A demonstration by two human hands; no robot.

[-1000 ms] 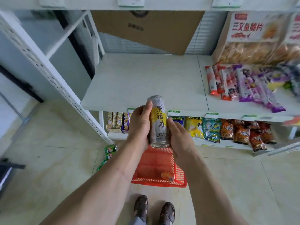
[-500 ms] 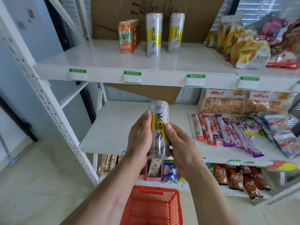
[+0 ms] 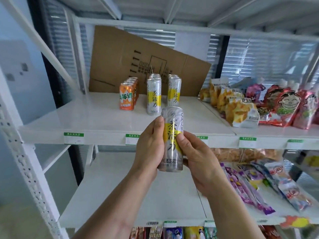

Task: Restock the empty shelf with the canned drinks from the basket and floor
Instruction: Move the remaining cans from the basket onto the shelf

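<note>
Silver can [image 3: 171, 138] with a yellow band, upright, held in front of the upper shelf [image 3: 96, 121] at the level of its front edge. Left hand [image 3: 149, 149] wraps the can's left side, thumb laid up along the label; right hand [image 3: 195, 157] grips the lower right side, thumb pressed across the yellow band. Both hands are closed on the can.

On the upper shelf, behind the can: two files of like silver cans, left file [image 3: 154, 96] and right file [image 3: 174, 91], running front to back, and to their left a file of shorter orange cans [image 3: 127, 96]. All stand upright. A flattened cardboard sheet [image 3: 138, 62] leans behind them against the back of the rack. Snack bags [image 3: 241, 111] fill the right part of the same shelf.

Price tags [image 3: 73, 138] line the shelf's front edge. The lower shelf [image 3: 131, 190] is bare on its left part, with purple packets [image 3: 248, 187] lying on its right part.
</note>
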